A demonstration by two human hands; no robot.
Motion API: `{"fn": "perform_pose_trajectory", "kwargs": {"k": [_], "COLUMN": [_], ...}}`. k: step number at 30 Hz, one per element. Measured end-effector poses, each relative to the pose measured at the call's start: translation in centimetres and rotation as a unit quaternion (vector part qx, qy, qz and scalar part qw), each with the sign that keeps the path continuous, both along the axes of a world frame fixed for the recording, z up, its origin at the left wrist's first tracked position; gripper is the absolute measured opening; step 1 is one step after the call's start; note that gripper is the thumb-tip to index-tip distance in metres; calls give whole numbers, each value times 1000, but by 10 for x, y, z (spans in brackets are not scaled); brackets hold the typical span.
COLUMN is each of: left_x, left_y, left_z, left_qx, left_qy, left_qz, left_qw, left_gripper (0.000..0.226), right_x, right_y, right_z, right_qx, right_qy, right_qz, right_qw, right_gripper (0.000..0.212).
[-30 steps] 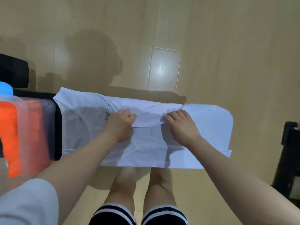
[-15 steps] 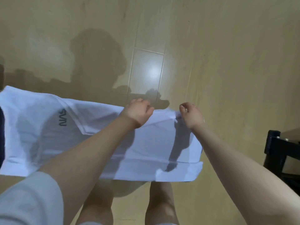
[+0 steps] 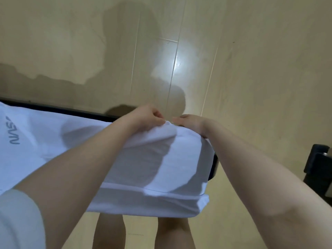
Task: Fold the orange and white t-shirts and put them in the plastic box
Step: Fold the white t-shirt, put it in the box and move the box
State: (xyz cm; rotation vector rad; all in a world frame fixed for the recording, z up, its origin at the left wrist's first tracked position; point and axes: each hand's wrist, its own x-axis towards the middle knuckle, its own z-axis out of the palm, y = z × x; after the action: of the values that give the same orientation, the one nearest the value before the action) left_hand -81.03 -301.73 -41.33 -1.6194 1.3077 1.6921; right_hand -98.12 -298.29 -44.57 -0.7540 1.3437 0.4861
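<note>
Grip: while you hold it up, your left hand and right hand each pinch the far folded edge of the soft white cotton t-shirt.
Cloth: it drapes toward you from both pinches, over a dark flat table.
Print: grey lettering lies well left of your grip.

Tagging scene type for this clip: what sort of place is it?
Probably a room at home: pale wood-plank floor, a white t-shirt being folded on a low black table, dark furniture at right.
</note>
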Motion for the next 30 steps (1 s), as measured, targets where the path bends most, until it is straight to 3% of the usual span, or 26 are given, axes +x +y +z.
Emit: {"fn": "perform_pose_trajectory", "kwargs": {"k": [3, 5, 7, 10, 13, 17, 19, 22, 25, 27, 30], "left_x": [0, 0, 2, 5, 9, 11, 9, 5, 3, 0, -6], "left_y": [3, 6, 12, 26, 44, 76, 89, 101, 103, 96, 87], "left_z": [10, 18, 27, 41, 54, 67, 71, 70, 66, 60, 48], "left_qx": [-57, -101, -131, -180, -221, -212, -195, -179, -325, -404, -392], "left_qy": [84, 138, 162, 149, 159, 143, 117, 105, 119, 98, 25], "left_qz": [102, 128, 146, 105, 42, -64, -162, -223, -203, -161, -144], "left_qw": [990, 977, 967, 967, 961, 965, 960, 952, 916, 895, 908], "left_gripper": [19, 26, 37, 45, 38, 27, 25, 30, 42, 41, 34], "right_x": [-3, -9, -16, -26, -29, -20, -15, -9, -7, -7, -5], "right_y": [4, 3, 0, 5, 30, 91, 120, 136, 123, 109, 90], "right_z": [3, 13, 32, 66, 98, 109, 105, 98, 95, 90, 79], "right_qx": [-22, -37, -74, -203, -313, -438, -415, -268, -208, -221, -252], "right_qy": [3, -49, -100, -72, -43, 95, 169, 197, 232, 240, 257], "right_qz": [-119, -271, -359, -324, -270, -183, -210, -386, -496, -502, -422], "right_qw": [993, 961, 925, 921, 910, 875, 869, 860, 810, 801, 832], "right_gripper": [43, 29, 10, 20, 29, 20, 25, 33, 19, 31, 40]}}
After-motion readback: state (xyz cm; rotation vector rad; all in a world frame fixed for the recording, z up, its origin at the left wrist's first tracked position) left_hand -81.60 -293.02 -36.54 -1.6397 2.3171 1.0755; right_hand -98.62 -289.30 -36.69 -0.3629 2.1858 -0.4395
